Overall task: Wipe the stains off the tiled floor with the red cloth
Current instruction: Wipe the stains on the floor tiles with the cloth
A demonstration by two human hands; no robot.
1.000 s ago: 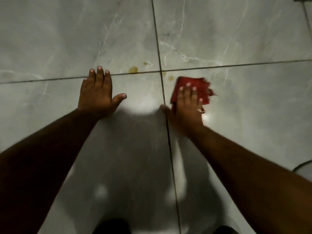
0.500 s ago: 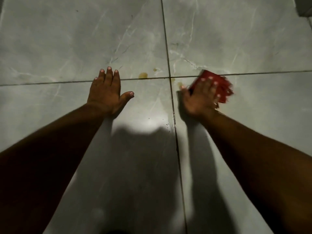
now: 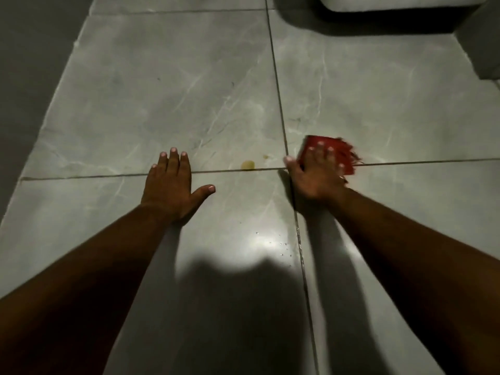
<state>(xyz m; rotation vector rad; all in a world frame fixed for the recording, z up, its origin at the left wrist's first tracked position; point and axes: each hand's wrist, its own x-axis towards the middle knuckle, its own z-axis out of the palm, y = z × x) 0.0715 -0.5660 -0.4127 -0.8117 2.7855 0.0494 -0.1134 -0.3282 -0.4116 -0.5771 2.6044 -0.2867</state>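
Observation:
A folded red cloth lies on the grey marbled tile floor, just right of where two grout lines cross. My right hand presses flat on top of it, fingers spread over the fabric. A yellowish stain sits on the horizontal grout line between my hands, with a smaller speck to its right. My left hand rests palm down on the floor to the left of the stain, fingers apart, holding nothing.
A white rounded fixture casts a dark shadow at the top right. A grey wall or panel runs down the right edge. Darker flooring borders the tiles on the left. Tiny droplets glint near the bright reflection.
My right hand slid the cloth away from me, across the horizontal grout line onto the farther tile. The view tilted up, bringing the white fixture into sight. My left hand stayed planted.

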